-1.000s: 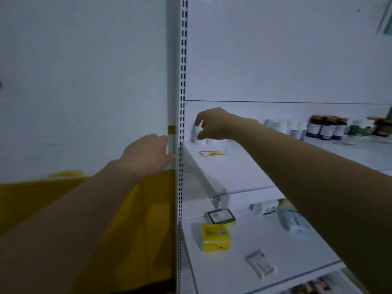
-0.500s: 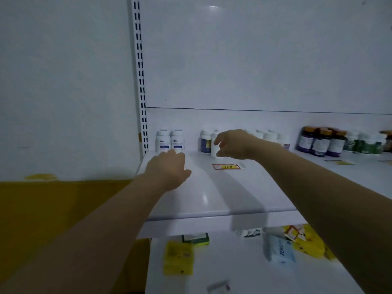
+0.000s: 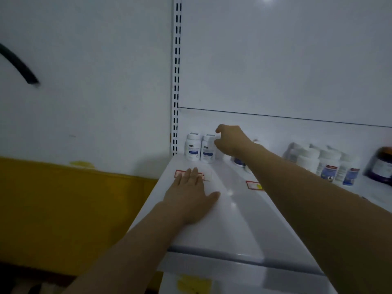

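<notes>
Two white bottles with blue labels stand at the back left corner of the white upper shelf (image 3: 239,219): the left bottle (image 3: 192,147) and the right bottle (image 3: 207,150). My right hand (image 3: 231,141) reaches to the right bottle's cap, thumb above and fingers curved beside it. Whether it grips the cap or anything behind the hand is hidden. My left hand (image 3: 191,193) lies flat on the shelf, fingers straight, partly covering a red price label (image 3: 180,172).
More white bottles (image 3: 326,164) and a dark jar (image 3: 381,166) line the back of the shelf to the right. A second price label (image 3: 253,185) lies by my right forearm. A slotted upright (image 3: 176,81) borders the shelf's left side. A yellow box (image 3: 194,284) lies on the lower shelf.
My right hand moved left from a middle bottle to the pair in the corner. My left hand went forward and flattened onto the shelf. The camera moved closer and higher.
</notes>
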{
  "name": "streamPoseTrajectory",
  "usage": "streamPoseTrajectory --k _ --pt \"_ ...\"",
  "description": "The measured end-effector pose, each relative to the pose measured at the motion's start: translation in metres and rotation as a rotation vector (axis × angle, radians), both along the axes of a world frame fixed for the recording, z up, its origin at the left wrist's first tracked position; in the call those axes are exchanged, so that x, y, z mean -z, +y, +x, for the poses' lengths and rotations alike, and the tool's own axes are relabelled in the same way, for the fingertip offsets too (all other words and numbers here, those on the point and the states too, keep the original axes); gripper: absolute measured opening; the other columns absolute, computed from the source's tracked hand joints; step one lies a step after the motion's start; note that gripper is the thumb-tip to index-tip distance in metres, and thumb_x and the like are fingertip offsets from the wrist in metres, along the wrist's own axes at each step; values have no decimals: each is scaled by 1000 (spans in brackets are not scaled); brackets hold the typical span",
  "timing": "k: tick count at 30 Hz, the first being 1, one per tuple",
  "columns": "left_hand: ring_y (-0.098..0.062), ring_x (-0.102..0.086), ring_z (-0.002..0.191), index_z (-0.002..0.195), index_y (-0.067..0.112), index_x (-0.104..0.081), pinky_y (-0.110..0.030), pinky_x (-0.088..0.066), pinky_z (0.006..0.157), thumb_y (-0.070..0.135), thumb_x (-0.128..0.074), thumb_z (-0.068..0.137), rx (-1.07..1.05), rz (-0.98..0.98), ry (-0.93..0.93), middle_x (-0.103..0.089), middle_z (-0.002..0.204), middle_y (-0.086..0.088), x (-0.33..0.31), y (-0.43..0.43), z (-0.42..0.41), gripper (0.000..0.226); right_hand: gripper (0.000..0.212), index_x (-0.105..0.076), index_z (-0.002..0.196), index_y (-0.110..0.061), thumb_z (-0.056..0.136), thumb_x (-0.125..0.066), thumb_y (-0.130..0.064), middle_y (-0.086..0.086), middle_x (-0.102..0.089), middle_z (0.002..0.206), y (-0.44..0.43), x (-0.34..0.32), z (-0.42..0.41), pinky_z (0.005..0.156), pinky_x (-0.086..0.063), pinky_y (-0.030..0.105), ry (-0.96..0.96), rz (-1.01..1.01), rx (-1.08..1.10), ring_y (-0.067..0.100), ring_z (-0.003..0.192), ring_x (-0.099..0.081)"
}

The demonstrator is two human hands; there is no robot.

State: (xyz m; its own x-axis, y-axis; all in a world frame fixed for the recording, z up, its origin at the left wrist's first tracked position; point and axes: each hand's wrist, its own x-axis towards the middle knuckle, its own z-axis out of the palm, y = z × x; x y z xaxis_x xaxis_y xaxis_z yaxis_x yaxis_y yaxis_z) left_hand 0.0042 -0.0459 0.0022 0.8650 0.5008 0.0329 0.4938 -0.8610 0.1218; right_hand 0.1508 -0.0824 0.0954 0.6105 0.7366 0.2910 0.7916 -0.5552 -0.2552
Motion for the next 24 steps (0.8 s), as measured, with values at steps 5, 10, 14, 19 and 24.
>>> streamPoseTrajectory --k 5,10,14,19,24 --pt "-18 5 147 150 9 3 -37 2 119 60 -16 95 1 -49 18 6 159 -5 0 0 0 78 40 -42 134 -6 96 -42 -20 20 -48 131 44 5 16 93 -43 38 -22 24 35 35 117 -49" --pt "-17 4 147 151 9 1 -35 2 119 59 -18 95 3 -63 -10 3 160 -5 0 -1 -1 77 32 -48 125 -4 97 -41 -19 20 -52 123 61 18 27 81 -43 33 -3 10 37 33 108 -54" --pt "-17 6 147 150 10 3 -35 3 119 59 -17 95 12 -71 2 5 159 -4 -1 -1 -1 76 31 -50 123 -6 95 -47 -19 18 -53 122 54 14 27 79 -43 32 22 45 23 32 107 -54" --pt "-16 14 145 149 9 9 -35 5 119 59 -14 95 25 -59 20 14 158 -5 2 0 1 77 32 -56 120 -10 93 -55 -27 12 -57 122 21 -20 16 80 -43 28 57 159 -43 25 104 -54" --pt "-17 17 145 149 10 11 -34 7 118 60 -18 95 32 -45 -37 17 157 -5 2 2 2 79 35 -63 111 -8 85 -67 -30 9 -61 108 -23 -58 2 89 -54 37 228 325 -99 25 97 -63"
